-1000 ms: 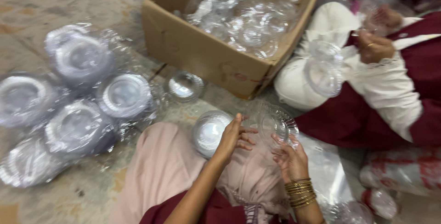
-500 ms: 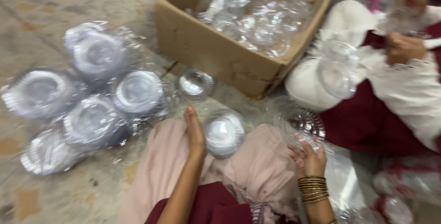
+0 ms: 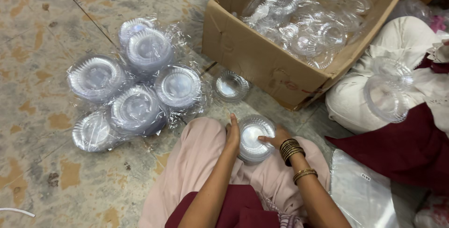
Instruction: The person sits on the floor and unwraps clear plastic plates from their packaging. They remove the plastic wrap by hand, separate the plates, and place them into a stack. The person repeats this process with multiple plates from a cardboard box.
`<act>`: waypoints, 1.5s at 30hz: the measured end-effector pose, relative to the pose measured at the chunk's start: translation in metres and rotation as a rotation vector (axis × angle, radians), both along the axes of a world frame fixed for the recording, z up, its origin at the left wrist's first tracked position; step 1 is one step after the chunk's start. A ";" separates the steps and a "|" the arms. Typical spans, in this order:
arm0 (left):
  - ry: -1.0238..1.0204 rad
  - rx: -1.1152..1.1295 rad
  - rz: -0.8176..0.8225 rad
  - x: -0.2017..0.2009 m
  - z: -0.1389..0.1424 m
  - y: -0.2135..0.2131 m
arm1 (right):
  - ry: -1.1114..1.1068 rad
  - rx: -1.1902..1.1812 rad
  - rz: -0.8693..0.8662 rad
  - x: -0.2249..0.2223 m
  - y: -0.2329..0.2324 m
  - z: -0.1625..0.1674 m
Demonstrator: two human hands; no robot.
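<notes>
Person seated on a mottled stone floor (image 3: 56, 181), pale pink trousers, dark red top. Both hands frame a stack of clear plastic bowls (image 3: 253, 137) with ribbed, fluted rims, resting on the lap just past the knees. Left hand (image 3: 232, 134) stands flat and upright against the stack's left edge, fingers straight and together, pressing the side. Right hand (image 3: 275, 138) touches the right edge, fingers curled loosely onto the rim; dark and gold bangles (image 3: 292, 150) on that wrist. Half a second ago the right hand was off to the right holding a separate clear bowl and only the left touched the stack; now both close on it. A single clear bowl (image 3: 231, 86) sits on the floor just ahead, near the corner of an open brown cardboard box (image 3: 262, 64) full of loose transparent bowls. To the left, a cluster of bagged bowl stacks (image 3: 135, 87) in crinkly clear film, round and shiny, touching one another. A flat clear plastic bag (image 3: 360, 195) lies at the right by the knee. Another person in white and maroon cloth sits at the right with a clear bowl stack (image 3: 386, 98) on the lap.
</notes>
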State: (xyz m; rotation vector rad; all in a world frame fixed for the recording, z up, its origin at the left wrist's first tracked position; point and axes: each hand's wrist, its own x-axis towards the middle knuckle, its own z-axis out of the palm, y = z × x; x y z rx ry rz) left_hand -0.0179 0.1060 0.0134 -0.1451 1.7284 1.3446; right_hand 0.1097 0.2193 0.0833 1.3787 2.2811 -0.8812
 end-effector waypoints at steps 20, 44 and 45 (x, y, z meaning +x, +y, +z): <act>-0.376 0.465 -0.140 0.089 0.067 -0.047 | 0.676 0.200 -0.127 0.119 -0.039 0.079; 0.130 0.514 -0.533 0.136 0.073 -0.064 | 0.600 0.487 -0.187 0.179 -0.052 0.085; 0.094 0.509 -0.522 0.137 0.070 -0.064 | 0.557 0.483 -0.174 0.177 -0.049 0.083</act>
